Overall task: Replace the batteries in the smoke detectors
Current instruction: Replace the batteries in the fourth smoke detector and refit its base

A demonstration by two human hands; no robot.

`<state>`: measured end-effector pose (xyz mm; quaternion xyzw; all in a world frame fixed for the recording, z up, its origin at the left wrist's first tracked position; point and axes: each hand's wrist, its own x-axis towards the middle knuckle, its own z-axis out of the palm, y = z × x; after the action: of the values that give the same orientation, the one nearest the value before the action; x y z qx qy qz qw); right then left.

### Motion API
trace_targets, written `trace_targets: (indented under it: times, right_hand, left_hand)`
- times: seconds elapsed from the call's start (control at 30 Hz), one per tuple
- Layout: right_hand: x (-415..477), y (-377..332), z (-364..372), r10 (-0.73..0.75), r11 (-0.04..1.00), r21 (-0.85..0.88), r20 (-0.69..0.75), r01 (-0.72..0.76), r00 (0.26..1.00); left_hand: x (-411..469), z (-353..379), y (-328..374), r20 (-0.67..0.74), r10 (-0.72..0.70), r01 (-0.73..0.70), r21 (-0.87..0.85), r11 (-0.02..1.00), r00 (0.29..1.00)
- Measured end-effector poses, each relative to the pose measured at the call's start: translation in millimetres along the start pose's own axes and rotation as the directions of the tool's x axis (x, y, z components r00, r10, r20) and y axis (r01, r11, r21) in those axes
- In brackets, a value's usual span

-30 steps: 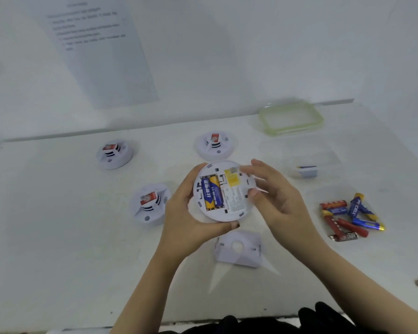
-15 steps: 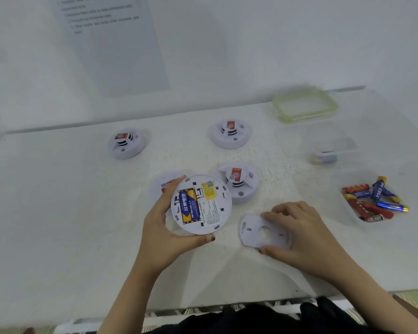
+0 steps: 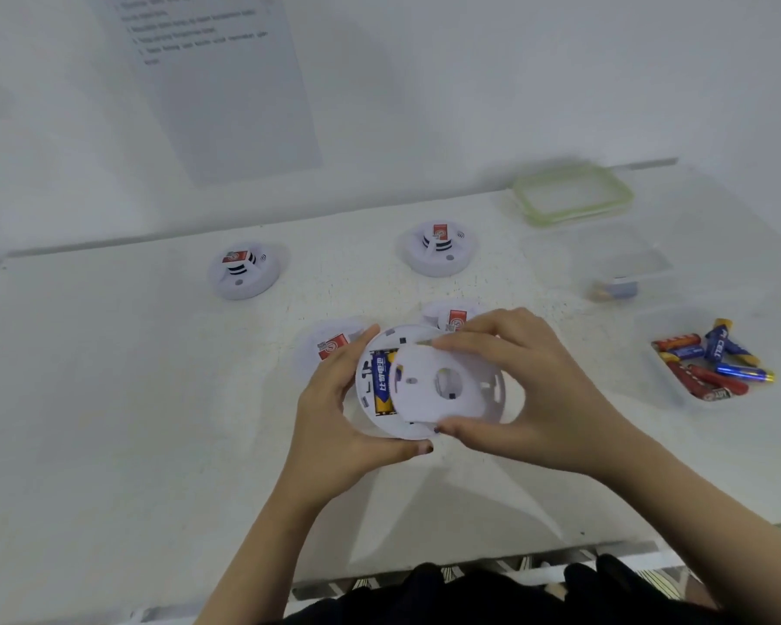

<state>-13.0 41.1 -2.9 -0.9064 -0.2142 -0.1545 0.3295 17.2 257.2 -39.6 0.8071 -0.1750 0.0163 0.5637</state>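
Observation:
My left hand (image 3: 334, 421) grips a white round smoke detector (image 3: 382, 426) turned back side up above the table. A blue and yellow battery (image 3: 382, 383) shows in its open bay. My right hand (image 3: 528, 394) holds the white back cover plate (image 3: 443, 385) by its edges and lays it over most of the detector's back. Several more detectors stand face up on the table: one (image 3: 244, 270) at the far left, one (image 3: 440, 248) at the far middle, one (image 3: 330, 347) behind my left hand and one (image 3: 454, 315) partly hidden behind my right hand.
Several loose red and blue batteries (image 3: 713, 365) lie in a clear tray at the right. A clear box (image 3: 618, 272) with a small item stands behind them, and a green-rimmed lid (image 3: 573, 196) lies at the back. A printed sheet (image 3: 217, 74) hangs on the wall.
My right hand picked the cover plate up off the table and brought it onto the detector's back. My left hand kept holding the detector.

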Motion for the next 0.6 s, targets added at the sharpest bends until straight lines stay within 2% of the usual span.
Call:
trace_targets:
  times: [0.17,0.33,0.6]
  right_hand:
    - [17.3,-4.1,5.7,-0.054,0.99,-0.125,0.09,0.065,0.994]
    - [24.1,-3.4,4.3,-0.011,0.995,-0.101,0.118,0.023,0.993]
    - [25.8,-0.6,5.9,0.221,0.969,0.073,0.167,-0.235,0.961]
  left_hand:
    - [5.5,-1.0,7.0,0.042,0.043,-0.043,0.002,0.999,0.998]
    - [11.2,-2.1,9.8,0.07,0.06,-0.059,-0.013,0.998,0.996]
    - [18.4,-3.7,6.1,0.068,0.078,-0.079,0.001,0.997,0.995]
